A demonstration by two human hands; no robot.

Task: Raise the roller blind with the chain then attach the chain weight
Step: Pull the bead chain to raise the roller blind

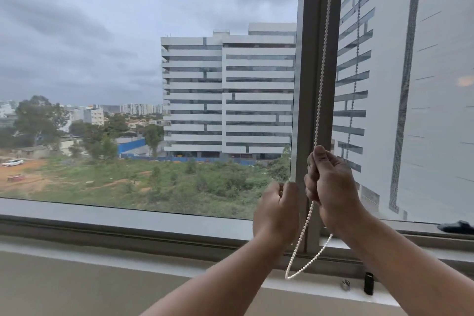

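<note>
A white bead chain hangs down in front of the grey window mullion. My right hand is closed around it at sill height. Below that hand the chain loops down to the sill and back up behind my right wrist. My left hand is a loose fist just left of the chain; what it holds is hidden. A black cylindrical chain weight stands upright on the white sill, with a small metal clip beside it. No blind fabric shows in the window.
A second, dark bead chain hangs in front of the right pane. A dark cloth lies on the frame ledge at far right. The large glass pane looks out on buildings and open ground.
</note>
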